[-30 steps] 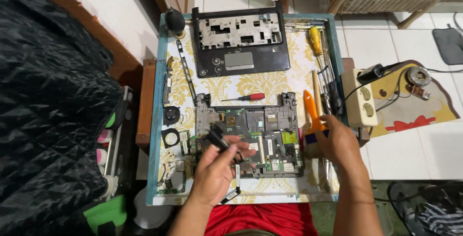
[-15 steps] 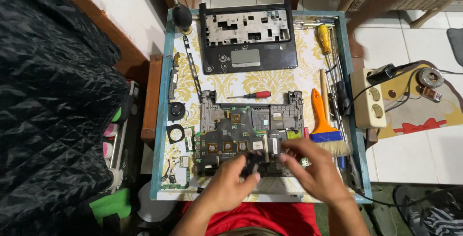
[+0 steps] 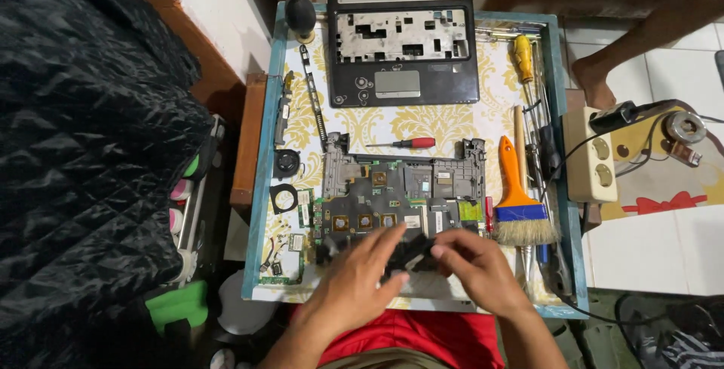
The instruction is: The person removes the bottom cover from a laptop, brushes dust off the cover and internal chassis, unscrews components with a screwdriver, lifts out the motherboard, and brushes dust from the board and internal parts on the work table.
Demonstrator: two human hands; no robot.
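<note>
Both my hands meet over the near edge of a bare laptop motherboard [image 3: 392, 195] that lies in a dark chassis on a small patterned table [image 3: 377, 124]. My left hand [image 3: 354, 278] and my right hand [image 3: 475, 267] together pinch a small black part [image 3: 411, 252] just above the board's front edge. A red-handled screwdriver [image 3: 411, 143] lies just beyond the board. The laptop's black palm-rest cover [image 3: 403, 48] rests at the far end of the table.
An orange-handled brush [image 3: 516, 192] and a yellow screwdriver [image 3: 522, 56] with other tools lie along the right side. A black air blower [image 3: 299, 13] stands far left. Small parts and a fan [image 3: 286, 163] sit at the left. A power strip [image 3: 592, 165] lies on the floor; another person's foot [image 3: 596, 82] is nearby.
My right hand left the brush at the right and came to the board's front edge. My left hand carried the black part there, and both hands now hold it.
</note>
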